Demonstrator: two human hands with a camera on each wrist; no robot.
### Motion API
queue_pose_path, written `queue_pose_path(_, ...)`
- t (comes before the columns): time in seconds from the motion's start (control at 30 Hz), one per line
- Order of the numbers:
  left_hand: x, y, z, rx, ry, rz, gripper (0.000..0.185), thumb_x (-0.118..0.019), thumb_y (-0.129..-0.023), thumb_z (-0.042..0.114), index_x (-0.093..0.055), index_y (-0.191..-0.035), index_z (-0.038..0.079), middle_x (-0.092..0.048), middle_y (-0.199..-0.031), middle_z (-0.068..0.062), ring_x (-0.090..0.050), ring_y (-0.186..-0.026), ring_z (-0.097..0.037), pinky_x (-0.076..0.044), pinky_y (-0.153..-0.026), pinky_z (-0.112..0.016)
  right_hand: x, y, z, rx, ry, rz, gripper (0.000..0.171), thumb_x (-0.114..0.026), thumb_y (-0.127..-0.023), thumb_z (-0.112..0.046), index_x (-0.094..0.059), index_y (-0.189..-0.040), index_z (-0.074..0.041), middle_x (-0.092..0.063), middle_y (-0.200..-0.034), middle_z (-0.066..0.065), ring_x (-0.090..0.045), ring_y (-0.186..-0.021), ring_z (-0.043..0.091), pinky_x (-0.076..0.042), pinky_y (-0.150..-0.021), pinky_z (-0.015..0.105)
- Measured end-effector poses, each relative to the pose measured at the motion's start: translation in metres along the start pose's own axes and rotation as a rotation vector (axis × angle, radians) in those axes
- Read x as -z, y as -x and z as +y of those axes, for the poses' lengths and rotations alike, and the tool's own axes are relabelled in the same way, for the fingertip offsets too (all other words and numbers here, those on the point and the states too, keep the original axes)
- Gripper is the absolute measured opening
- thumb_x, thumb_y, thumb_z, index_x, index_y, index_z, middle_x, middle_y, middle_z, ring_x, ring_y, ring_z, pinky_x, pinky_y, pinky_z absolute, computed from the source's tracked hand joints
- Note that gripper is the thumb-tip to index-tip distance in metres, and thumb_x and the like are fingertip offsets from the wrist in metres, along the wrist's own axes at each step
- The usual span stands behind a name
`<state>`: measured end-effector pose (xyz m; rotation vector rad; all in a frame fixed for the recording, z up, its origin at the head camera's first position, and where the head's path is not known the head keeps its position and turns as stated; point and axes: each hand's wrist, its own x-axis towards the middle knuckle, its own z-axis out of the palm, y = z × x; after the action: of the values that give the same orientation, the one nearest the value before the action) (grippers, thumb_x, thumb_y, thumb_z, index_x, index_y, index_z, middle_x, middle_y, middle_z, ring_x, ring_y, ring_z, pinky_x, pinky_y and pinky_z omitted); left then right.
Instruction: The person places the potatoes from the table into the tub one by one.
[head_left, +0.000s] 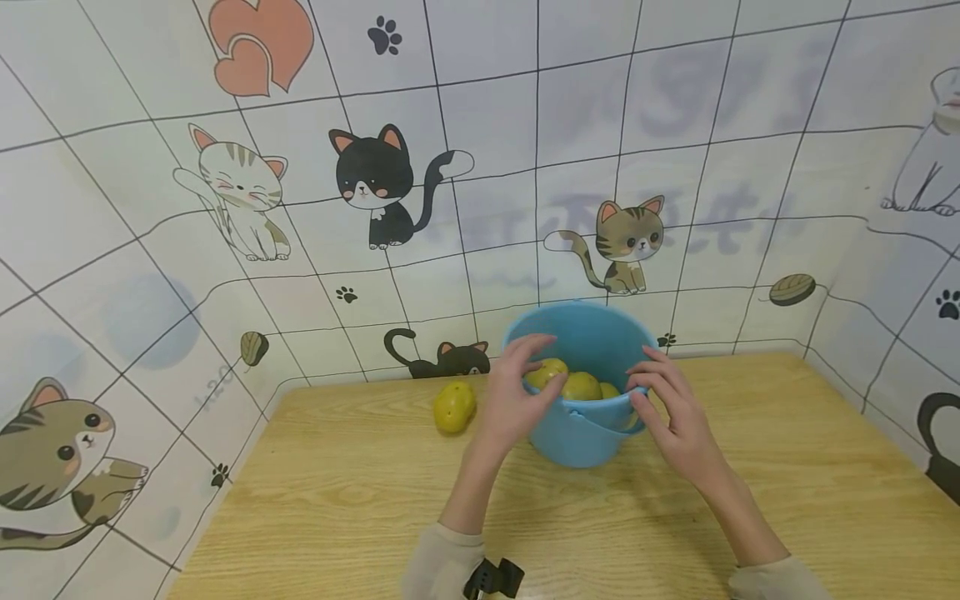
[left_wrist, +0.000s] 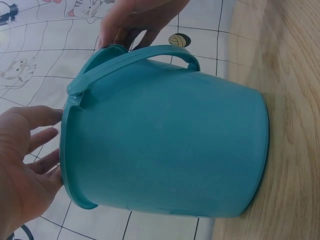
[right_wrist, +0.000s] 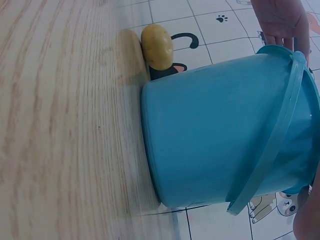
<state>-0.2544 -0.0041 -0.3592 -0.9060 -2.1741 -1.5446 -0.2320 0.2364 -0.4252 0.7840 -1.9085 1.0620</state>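
Note:
A light blue bucket (head_left: 581, 437) stands upright on the wooden table, its handle lowered against the near side. Several yellow-green round fruits (head_left: 581, 387) lie inside. At the left of the opening is my left hand (head_left: 517, 392), thumb and fingers spread over the rim and holding nothing; the left wrist view has these fingers (left_wrist: 42, 116) at the rim's edge. My right hand (head_left: 675, 408) pinches the right side of the rim near the handle joint, thumb outside. One more yellow-green fruit (head_left: 454, 407) rests on the table left of the bucket.
The wooden table (head_left: 337, 492) runs back to a wall (head_left: 487, 125) covered with a printed cat-and-grid sheet, close behind the bucket. Similar sheets rise at both sides. A small black device (head_left: 493, 577) sits at the left sleeve.

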Motion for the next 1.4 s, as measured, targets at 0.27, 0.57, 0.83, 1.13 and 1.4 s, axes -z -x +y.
queue_pose_path(0.27, 0.0, 0.0, -0.002, -0.069, 0.041, 0.014, 0.035, -0.07, -0.093, 0.004, -0.064, -0.127, 0.003, -0.06, -0.13, -0.013, -0.058, -0.122, -0.028, -0.054, -0.097, -0.044, 0.0, 0.0, -0.001, -0.004, 0.0, -0.001, 0.007, -0.059, -0.099, -0.004, -0.066, -0.1, -0.006, -0.06, -0.114, 0.02, -0.037, -0.138, 0.045, -0.023, -0.121, 0.04)
queue_pose_path(0.57, 0.011, 0.006, -0.002, -0.114, 0.063, 0.079, 0.031, -0.07, -0.091, -0.001, -0.067, -0.121, 0.003, -0.064, -0.125, -0.01, -0.06, -0.118, -0.029, -0.056, -0.094, -0.035, -0.001, -0.001, 0.0, 0.001, -0.002, -0.004, 0.008, -0.058, -0.101, -0.007, -0.066, -0.1, -0.008, -0.06, -0.114, 0.019, -0.036, -0.139, 0.045, -0.022, -0.121, 0.041)
queue_pose_path(0.83, 0.02, 0.012, -0.009, -0.104, 0.075, 0.103, 0.031, -0.07, -0.09, -0.004, -0.067, -0.12, 0.003, -0.061, -0.123, -0.011, -0.059, -0.117, -0.028, -0.057, -0.092, -0.046, -0.001, 0.0, 0.0, 0.009, -0.008, 0.001, 0.01, -0.057, -0.102, -0.01, -0.066, -0.1, -0.006, -0.059, -0.113, 0.021, -0.036, -0.139, 0.044, -0.022, -0.121, 0.043)
queue_pose_path(1.13, 0.03, 0.018, -0.017, -0.09, 0.096, 0.135, 0.029, -0.068, -0.09, -0.007, -0.067, -0.118, 0.001, -0.06, -0.121, -0.015, -0.06, -0.111, -0.037, -0.059, -0.087, -0.04, -0.001, 0.0, 0.0, 0.007, -0.004, -0.004, 0.01, -0.057, -0.102, -0.009, -0.066, -0.1, -0.006, -0.059, -0.113, 0.02, -0.036, -0.139, 0.045, -0.022, -0.121, 0.042)
queue_pose_path(1.4, 0.038, 0.023, -0.021, -0.048, 0.071, 0.148, 0.029, -0.067, -0.09, -0.009, -0.066, -0.118, -0.004, -0.057, -0.124, -0.019, -0.057, -0.11, -0.034, -0.06, -0.085, -0.04, -0.002, 0.001, 0.001, 0.008, -0.004, -0.001, 0.01, -0.057, -0.102, -0.009, -0.066, -0.1, -0.006, -0.06, -0.114, 0.015, -0.036, -0.138, 0.046, -0.022, -0.121, 0.043)
